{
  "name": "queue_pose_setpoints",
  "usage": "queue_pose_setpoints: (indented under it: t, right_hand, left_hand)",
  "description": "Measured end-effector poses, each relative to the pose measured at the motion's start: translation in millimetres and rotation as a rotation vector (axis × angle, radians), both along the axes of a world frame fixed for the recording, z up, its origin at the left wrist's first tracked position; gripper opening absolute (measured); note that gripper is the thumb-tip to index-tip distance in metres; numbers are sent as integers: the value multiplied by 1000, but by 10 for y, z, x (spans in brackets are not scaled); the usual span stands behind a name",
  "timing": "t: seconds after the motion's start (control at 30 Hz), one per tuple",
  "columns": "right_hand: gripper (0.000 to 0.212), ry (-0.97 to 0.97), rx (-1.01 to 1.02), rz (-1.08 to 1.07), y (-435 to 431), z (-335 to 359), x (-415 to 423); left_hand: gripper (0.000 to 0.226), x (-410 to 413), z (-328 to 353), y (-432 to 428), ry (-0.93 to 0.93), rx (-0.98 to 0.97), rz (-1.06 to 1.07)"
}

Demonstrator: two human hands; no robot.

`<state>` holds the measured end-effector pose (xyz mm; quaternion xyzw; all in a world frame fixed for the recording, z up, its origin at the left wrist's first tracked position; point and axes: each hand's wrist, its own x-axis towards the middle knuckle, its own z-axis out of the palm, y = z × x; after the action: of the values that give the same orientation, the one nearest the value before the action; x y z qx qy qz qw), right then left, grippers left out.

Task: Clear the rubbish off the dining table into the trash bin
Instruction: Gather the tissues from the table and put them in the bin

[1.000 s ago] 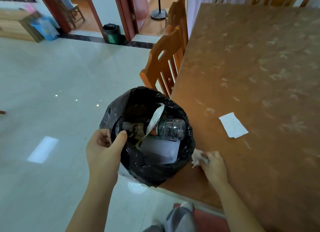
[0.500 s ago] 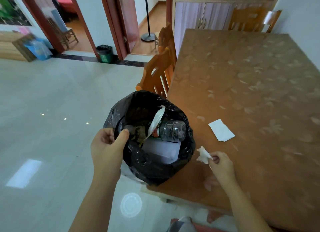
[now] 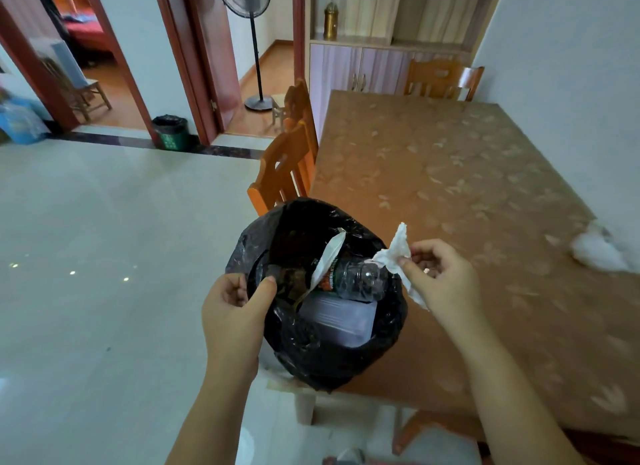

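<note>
Looking down from head height, a person stands at the near corner of a brown patterned table [image 3: 450, 173]. The left hand [image 3: 235, 312] grasps the near rim of a trash bin [image 3: 311, 360] lined with a black bag, thumb hooked inside and fingers curled outside, so its grip is clenched on the rim. The right hand [image 3: 440, 277] pinches a crumpled white tissue [image 3: 394, 253] between thumb and fingertips. Its grip is tight on the paper, holding it above the bin's right edge. Inside the bin lie a clear plastic bottle [image 3: 360, 279] with a red label, a white strip of wrapper [image 3: 329, 256] and a pale rectangular box [image 3: 337, 317]. A blurred white lump [image 3: 595, 248] sits at the table's right edge, beside the wall. An orange wooden chair [image 3: 284, 166] stands against the table's left side, behind the bin.
</note>
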<state>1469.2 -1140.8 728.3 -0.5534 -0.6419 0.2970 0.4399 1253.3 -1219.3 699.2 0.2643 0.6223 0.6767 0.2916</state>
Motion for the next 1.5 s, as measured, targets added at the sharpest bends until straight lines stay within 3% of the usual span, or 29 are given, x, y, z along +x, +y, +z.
queue_pose_setpoints:
  t: [0.27,0.47,0.67,0.8,1.03,1.5]
  right_hand:
    - [19,-141,-81,307,-434,-68,-337]
    - [20,-132,-89,258,-393,-181,-18]
    - [30,-80,-100,230,96,-379,430]
    - [17,-111,-160,174,618,-630,858]
    - [14,-174,-260,206,1489,-1258,1461]
    - [28,-413,-388,326,2058,-2123,1225]
  left_hand:
    - [24,214,-119,-269,-3,-12,-15]
    - [24,277,-132,-309,-41,-49,15]
    - [26,501,-100,-64,-40,-57,130]
    - [26,785,-35,205,20,-57,237]
    - [26,1250,-11,735,108,-104,367]
    - [31,1316,-5,920,144,-182,502]
